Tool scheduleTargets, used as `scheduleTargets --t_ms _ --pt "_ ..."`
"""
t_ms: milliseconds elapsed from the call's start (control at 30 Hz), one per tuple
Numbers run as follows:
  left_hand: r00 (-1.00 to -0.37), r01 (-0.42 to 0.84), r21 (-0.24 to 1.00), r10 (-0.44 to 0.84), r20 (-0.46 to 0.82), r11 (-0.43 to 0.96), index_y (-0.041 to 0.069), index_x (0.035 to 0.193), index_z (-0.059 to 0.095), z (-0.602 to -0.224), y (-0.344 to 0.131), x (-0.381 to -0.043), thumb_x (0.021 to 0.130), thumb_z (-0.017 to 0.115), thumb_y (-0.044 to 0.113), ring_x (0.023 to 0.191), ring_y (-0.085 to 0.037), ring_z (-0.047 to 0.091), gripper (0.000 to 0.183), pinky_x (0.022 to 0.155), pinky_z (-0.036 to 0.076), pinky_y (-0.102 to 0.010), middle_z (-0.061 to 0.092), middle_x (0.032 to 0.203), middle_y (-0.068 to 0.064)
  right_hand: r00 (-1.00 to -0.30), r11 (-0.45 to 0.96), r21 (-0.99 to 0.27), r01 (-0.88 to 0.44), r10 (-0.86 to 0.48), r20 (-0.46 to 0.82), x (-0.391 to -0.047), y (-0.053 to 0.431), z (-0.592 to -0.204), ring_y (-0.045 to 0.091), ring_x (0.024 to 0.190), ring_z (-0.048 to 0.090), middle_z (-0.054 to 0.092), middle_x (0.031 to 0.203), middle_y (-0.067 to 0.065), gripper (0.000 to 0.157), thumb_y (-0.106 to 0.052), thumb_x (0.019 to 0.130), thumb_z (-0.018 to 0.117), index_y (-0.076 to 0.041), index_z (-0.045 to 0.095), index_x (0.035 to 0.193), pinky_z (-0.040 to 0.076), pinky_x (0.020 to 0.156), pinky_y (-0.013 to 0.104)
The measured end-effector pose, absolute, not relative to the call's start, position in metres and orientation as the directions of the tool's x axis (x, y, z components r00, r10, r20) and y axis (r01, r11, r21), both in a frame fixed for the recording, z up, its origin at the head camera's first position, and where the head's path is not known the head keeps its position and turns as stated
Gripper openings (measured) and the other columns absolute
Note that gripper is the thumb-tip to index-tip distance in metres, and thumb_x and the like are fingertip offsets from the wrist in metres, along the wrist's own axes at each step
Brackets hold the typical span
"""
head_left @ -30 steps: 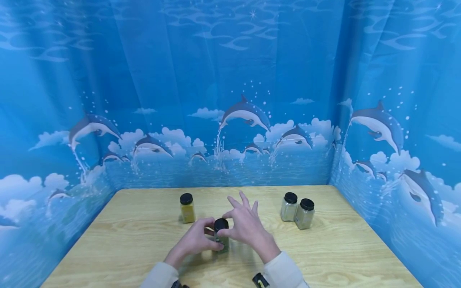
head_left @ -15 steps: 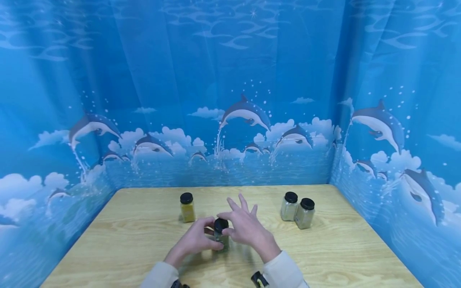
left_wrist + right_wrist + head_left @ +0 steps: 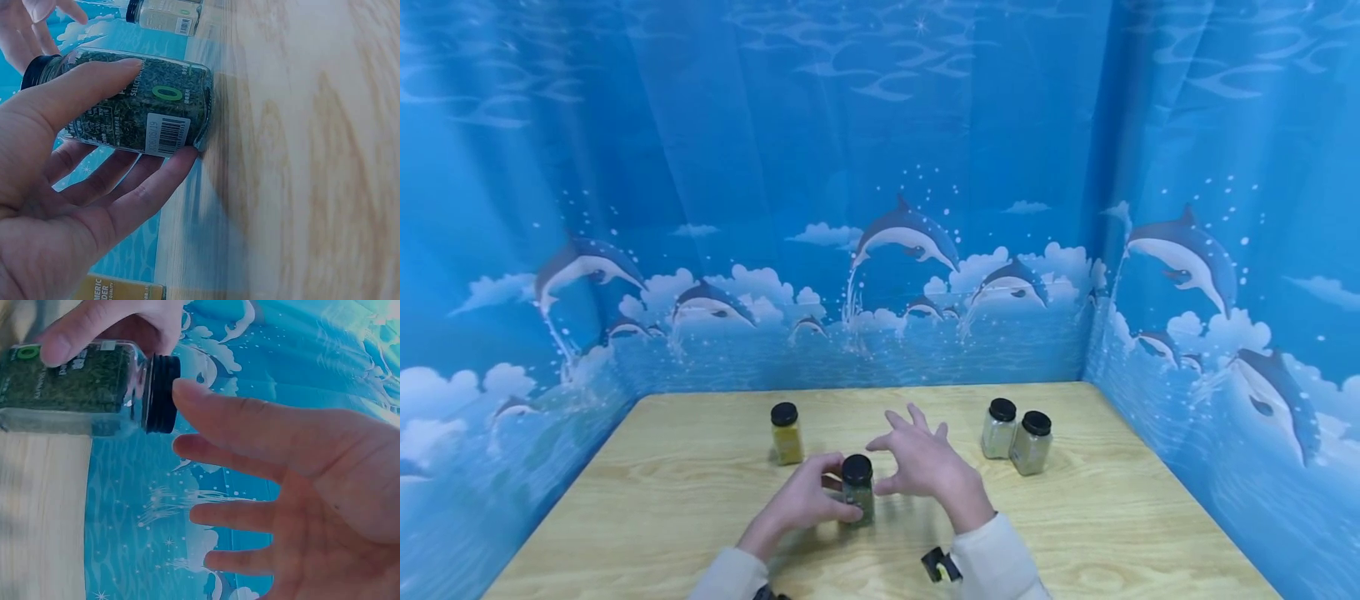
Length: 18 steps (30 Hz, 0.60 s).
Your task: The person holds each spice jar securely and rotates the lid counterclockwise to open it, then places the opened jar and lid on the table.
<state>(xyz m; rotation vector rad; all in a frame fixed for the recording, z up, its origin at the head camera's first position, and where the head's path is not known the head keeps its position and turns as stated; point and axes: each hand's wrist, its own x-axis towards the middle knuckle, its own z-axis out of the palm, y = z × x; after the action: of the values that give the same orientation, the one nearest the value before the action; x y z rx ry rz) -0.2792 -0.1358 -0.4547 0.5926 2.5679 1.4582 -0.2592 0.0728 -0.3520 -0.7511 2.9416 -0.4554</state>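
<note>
A square glass jar [image 3: 861, 503] of dried green herbs, with a black lid [image 3: 161, 400], is upright at the table's middle. My left hand [image 3: 805, 500] grips its side; in the left wrist view the thumb lies over the label and the other fingers support the opposite side of the herb jar [image 3: 165, 107]. My right hand [image 3: 931, 468] is spread beside the lid, holding nothing. In the right wrist view the right thumb [image 3: 219, 415] overlaps the lid's edge while the other fingers stand apart from it.
A yellow jar of turmeric powder [image 3: 787, 442] stands behind and left of my left hand. Two pale-filled jars [image 3: 998, 437] [image 3: 1030, 452] with black lids stand close together at the right. A dolphin-print curtain [image 3: 880, 358] borders the wooden table [image 3: 1120, 517].
My right hand, earlier with its thumb and index finger around the lid, has drawn off to the right, leaving the lid exposed. My left hand keeps its grip on the herb jar.
</note>
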Motion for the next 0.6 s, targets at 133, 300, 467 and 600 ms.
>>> scheduleTargets --t_ms 133,300,467,600 --pt "-0.909 0.283 0.851 0.406 0.092 0.442 0.014 0.102 0.062 -0.455 -0.135 -0.279 0.063 0.086 0.022 0.097 -0.019 0.065 0.047 0.086 0.056 -0.035 0.066 0.106 -0.003 -0.88 0.833 -0.318 -0.453 -0.475 0.008 -0.261 0.07 -0.351 0.043 0.145 0.011 0.032 0.154 0.012 0.054 -0.037 0.072 0.081 -0.027 0.064 0.122 0.011 0.1 0.082" --pt "-0.904 0.295 0.857 0.414 0.106 0.423 0.013 0.103 0.063 -0.454 -0.134 -0.278 0.064 0.086 0.02 0.096 -0.02 0.065 0.046 0.085 0.055 -0.034 0.066 0.106 -0.004 -0.879 0.83 -0.306 -0.466 -0.474 0.055 -0.262 0.065 -0.351 0.042 0.145 0.015 0.036 0.152 0.01 0.053 -0.041 0.07 0.081 -0.027 0.065 0.119 0.016 0.102 0.079" --pt "-0.907 0.279 0.859 0.411 0.089 0.429 0.015 0.102 0.063 -0.452 -0.135 -0.278 0.064 0.086 0.023 0.097 -0.019 0.064 0.045 0.086 0.055 -0.034 0.065 0.105 -0.003 -0.88 0.833 -0.288 -0.473 -0.461 0.111 -0.264 0.06 -0.356 0.042 0.144 0.019 0.04 0.15 0.009 0.05 -0.045 0.069 0.081 -0.026 0.068 0.114 0.019 0.103 0.078" --pt "-0.906 0.279 0.855 0.415 0.083 0.438 0.016 0.102 0.063 -0.453 -0.136 -0.279 0.065 0.085 0.024 0.097 -0.019 0.065 0.044 0.086 0.055 -0.034 0.065 0.106 -0.002 -0.881 0.835 -0.279 -0.474 -0.453 0.14 -0.266 0.058 -0.361 0.042 0.143 0.021 0.042 0.149 0.008 0.05 -0.049 0.066 0.081 -0.025 0.07 0.109 0.022 0.102 0.077"
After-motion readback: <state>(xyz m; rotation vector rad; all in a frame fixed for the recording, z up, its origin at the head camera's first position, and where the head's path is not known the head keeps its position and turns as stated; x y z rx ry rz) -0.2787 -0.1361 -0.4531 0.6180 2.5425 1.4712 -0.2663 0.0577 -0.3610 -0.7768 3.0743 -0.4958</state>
